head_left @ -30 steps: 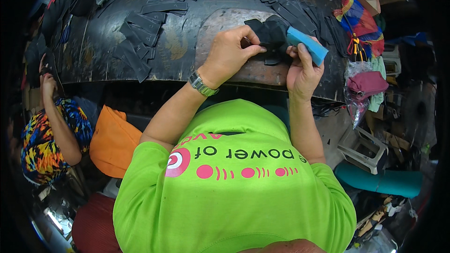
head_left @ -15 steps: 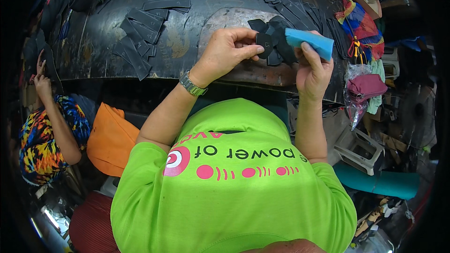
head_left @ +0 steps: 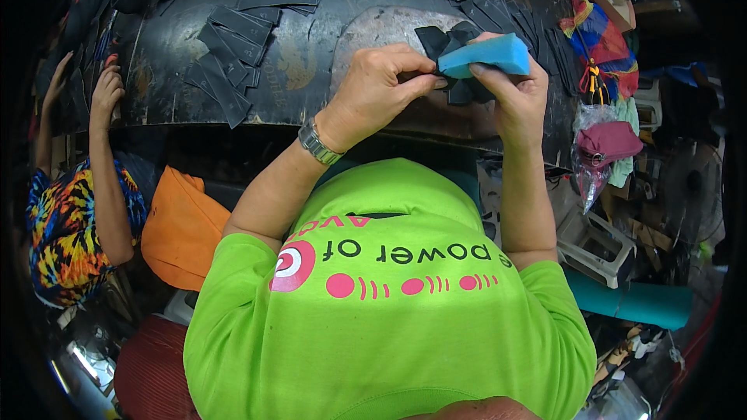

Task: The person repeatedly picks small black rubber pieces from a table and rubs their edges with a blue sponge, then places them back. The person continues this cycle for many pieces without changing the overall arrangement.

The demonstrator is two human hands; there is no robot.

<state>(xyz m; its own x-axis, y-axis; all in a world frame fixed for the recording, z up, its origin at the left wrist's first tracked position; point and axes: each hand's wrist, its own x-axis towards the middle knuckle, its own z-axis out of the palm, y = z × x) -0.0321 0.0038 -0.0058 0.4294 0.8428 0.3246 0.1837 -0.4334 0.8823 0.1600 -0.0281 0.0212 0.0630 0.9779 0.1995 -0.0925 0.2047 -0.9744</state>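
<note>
While the right hand (head_left: 523,95) grips a blue foam block (head_left: 492,56) between thumb and fingers, the block's tapered end points left, just beside the left hand (head_left: 379,84), whose thumb and forefinger pinch together; whether they hold anything cannot be told. Overlapping black cut pieces (head_left: 430,38) lie behind the block, over the bench (head_left: 167,101).

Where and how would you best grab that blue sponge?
I'd pinch the sponge across its middle, coming from the near right, thumb on the near edge, fingers on the far one, much as the right hand does. It's longer than wide, so this likely leaves the left end free.
</note>
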